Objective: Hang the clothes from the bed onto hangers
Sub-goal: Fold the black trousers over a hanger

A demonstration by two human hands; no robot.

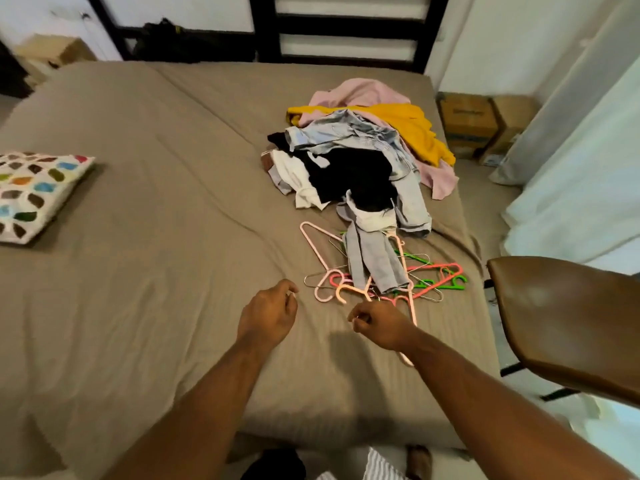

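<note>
Hands low over the bed (pixel 156 271) at six o'clock of the view: left hand (pixel 268 315) with fingers loosely curled and gripping nothing visible. Right hand (pixel 379 323) balled more tightly, hard to tell whether pinching anything, with the long arm of a pale pink hanger (pixel 412 308) passing beneath the wrist. Just beyond the right hand, toward twelve to one o'clock, a tangle of hangers (pixel 446 266) in pink, coral, green and bare wire, flat on the sheet. Draped across that tangle, a grey trouser leg (pixel 374 261), pinning several of them down. Farther on at one o'clock, the clothes pile (pixel 349 174): black garment on top, white piece at its nine o'clock side, light denim behind, mustard-yellow and pale pink fabric at the far edge. Off at nine o'clock, a patterned cushion (pixel 31 192) on the sheet; at three o'clock, a brown chair (pixel 571 320) beside the bed; at two o'clock, beyond the pile, cardboard boxes (pixel 471 123) on the floor. Judged as the opening step: nothing hung yet, hands poised for a first hanger. Next move likely calls for freeing one hanger from the knot, with hooks interlocked and cloth on top. So lift the grey leg aside or draw out the pale pink one, then take a garment from the top of the pile.
</note>
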